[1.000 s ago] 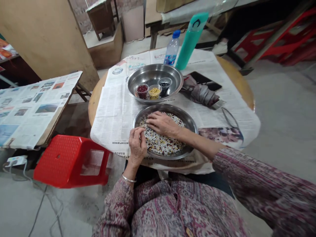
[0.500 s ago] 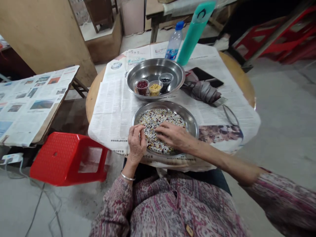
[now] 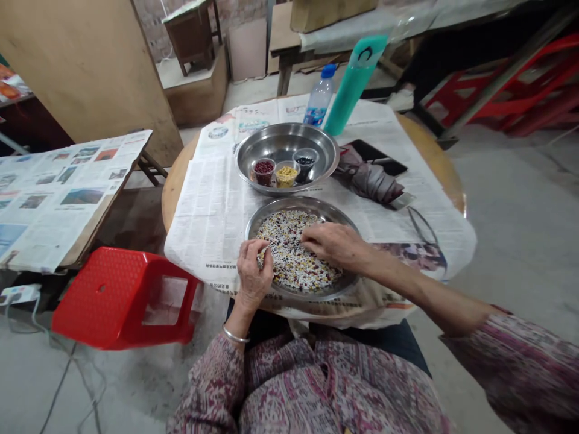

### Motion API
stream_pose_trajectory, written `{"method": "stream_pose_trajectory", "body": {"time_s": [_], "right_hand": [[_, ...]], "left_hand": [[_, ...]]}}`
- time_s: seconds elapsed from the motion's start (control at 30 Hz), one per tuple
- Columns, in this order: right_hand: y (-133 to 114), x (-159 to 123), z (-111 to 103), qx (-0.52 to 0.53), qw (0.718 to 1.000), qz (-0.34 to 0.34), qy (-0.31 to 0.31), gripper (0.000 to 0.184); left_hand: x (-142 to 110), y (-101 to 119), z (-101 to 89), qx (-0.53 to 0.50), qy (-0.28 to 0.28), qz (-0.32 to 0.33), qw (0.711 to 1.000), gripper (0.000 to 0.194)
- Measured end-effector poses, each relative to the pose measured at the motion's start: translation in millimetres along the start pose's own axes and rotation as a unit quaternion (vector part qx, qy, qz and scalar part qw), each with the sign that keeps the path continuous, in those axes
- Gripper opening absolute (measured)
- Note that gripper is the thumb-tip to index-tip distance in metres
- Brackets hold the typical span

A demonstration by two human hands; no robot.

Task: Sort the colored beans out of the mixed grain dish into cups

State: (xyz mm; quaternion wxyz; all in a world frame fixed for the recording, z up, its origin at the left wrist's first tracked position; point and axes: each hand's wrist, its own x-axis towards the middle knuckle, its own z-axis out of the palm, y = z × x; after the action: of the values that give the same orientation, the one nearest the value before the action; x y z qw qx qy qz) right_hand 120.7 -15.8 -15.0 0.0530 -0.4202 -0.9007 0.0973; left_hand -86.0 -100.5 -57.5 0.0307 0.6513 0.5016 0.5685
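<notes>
A steel basin (image 3: 335, 213) near the table's front edge holds a spread of mixed white, yellow, dark red and black grains and beans (image 3: 289, 253). My left hand (image 3: 254, 271) is at this basin's left rim, fingers curled and thumb near the index finger; what it holds is hidden. Over the right part of the mix, my right hand (image 3: 337, 244) has its fingertips pinched together, their content too small to see. Behind stands a second steel basin (image 3: 266, 141) with clear cups of red beans (image 3: 263, 171), yellow grains (image 3: 286, 175) and black beans (image 3: 306, 161).
Newspaper (image 3: 199, 211) covers the round table. At its back stand a water bottle (image 3: 319, 99) and a tilted green bottle (image 3: 355, 87). A folded umbrella (image 3: 371, 181) and a dark flat case (image 3: 377, 155) lie right of the basins. A red stool (image 3: 104, 295) is at left.
My right hand has moved right across the mix, and its fingers have gone from spread to pinched. My left hand stays by the left rim. The view has tilted up slightly.
</notes>
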Motion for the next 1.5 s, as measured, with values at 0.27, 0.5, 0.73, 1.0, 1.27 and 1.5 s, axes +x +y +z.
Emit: {"method": "stream_pose_trajectory", "body": {"time_s": [0.27, 0.5, 0.73, 1.0, 1.27, 1.5], "right_hand": [[-14, 20, -22, 0.037, 0.998, -0.030, 0.028, 0.017], [0, 99, -71, 0.127, 0.970, 0.060, 0.199, 0.027], [22, 180, -69, 0.013, 0.987, 0.044, 0.152, 0.028], [21, 208, -55, -0.044, 0.996, 0.026, 0.078, 0.028], [14, 209, -52, -0.083, 0.991, 0.048, 0.089, 0.027], [8, 207, -55, -0.064, 0.992, 0.082, 0.072, 0.025]], "left_hand": [[-2, 1, -1.0, 0.004, -0.011, 0.003, 1.000, 0.012], [-2, 1, -1.5, -0.001, -0.021, -0.006, 1.000, 0.013], [-1, 2, -1.3, 0.016, -0.013, 0.009, 1.000, 0.014], [-1, 5, -1.8, 0.006, -0.026, -0.013, 1.000, 0.015], [-1, 4, -1.7, 0.002, -0.023, -0.007, 1.000, 0.015], [-1, 5, -1.9, 0.009, -0.022, -0.005, 1.000, 0.014]]}}
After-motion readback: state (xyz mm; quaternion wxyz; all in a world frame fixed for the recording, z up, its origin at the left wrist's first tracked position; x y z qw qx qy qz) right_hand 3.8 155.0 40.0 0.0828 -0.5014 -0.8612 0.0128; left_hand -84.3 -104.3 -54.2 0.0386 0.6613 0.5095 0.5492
